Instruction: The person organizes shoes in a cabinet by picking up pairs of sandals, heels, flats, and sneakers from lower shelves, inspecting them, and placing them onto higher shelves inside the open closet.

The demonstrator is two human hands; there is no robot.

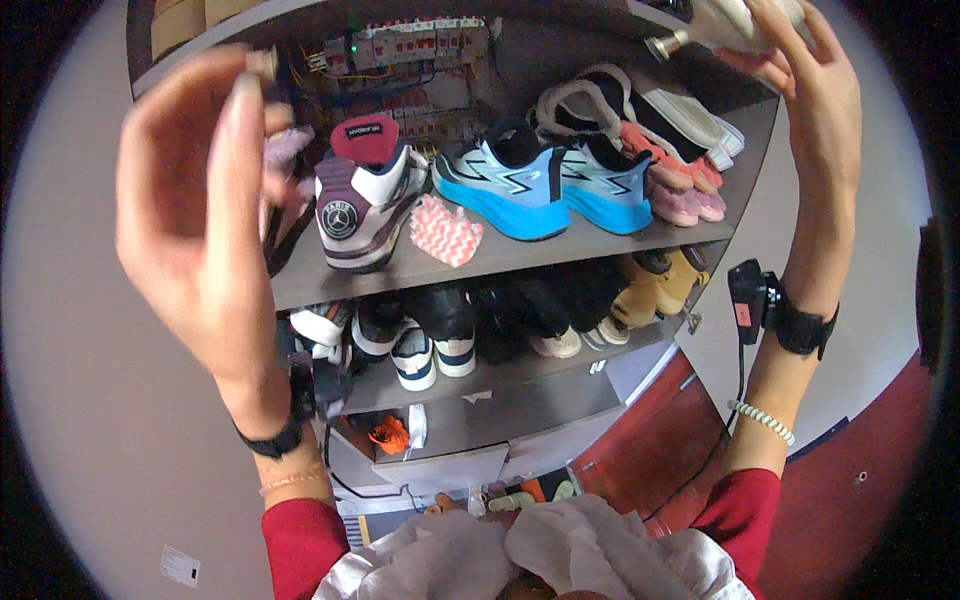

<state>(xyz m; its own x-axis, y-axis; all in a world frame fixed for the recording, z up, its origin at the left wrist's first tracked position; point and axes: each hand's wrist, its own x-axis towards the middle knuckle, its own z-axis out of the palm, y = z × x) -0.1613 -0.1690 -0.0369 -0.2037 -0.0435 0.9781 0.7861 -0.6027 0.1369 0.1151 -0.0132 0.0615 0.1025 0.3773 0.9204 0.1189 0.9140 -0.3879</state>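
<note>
My left hand is raised and blurred at the left, its fingers curled. A gold-coloured metal piece shows by its fingertips; I cannot tell whether they hold it. At the upper right my right hand grips a pale object with a gold-coloured metal end, possibly a heeled shoe; the frame edge cuts it off. Between the hands, a white and maroon high-top sneaker stands on the upper cabinet shelf. Beside it are a pink-and-white zigzag cloth piece and a pair of blue running shoes.
Pink fluffy slippers and sandals crowd the shelf's right end. Wiring and circuit breakers sit behind. Sneakers and tan boots fill the lower shelf. An orange artificial flower lies below. Cabinet doors flank both sides.
</note>
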